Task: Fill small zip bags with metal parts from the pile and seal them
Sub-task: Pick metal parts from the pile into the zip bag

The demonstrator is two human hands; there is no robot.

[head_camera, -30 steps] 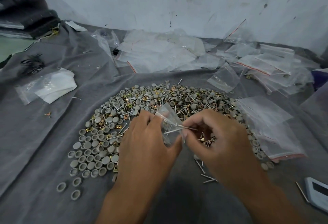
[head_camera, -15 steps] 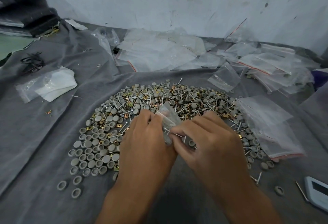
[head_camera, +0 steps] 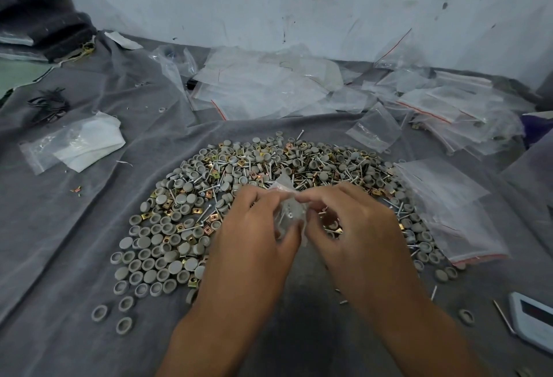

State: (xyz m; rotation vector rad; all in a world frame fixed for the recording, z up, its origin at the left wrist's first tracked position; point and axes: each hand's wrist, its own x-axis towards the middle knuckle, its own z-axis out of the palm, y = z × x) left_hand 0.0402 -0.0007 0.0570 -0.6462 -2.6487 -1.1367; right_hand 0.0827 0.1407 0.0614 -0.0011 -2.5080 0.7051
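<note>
A small clear zip bag (head_camera: 289, 210) hangs between my two hands above the near edge of the pile of parts (head_camera: 239, 182). My left hand (head_camera: 254, 245) pinches the bag's left side and top, thumb under it. My right hand (head_camera: 356, 233) pinches the bag's top right edge with fingertips meeting the left hand's. Small metal and grey parts show through the bag. The pile holds grey round caps, brass square nuts and thin silver screws spread on grey cloth (head_camera: 74, 242).
Empty zip bags (head_camera: 269, 89) lie heaped along the back by the wall, and more zip bags (head_camera: 449, 197) lie at the right of the pile. A white device (head_camera: 532, 323) lies at the right front. A bag with white paper (head_camera: 77, 143) rests at the left.
My right hand has let go of the screws it was feeding into the bag and has moved up to pinch the bag's top edge beside my left fingers.
</note>
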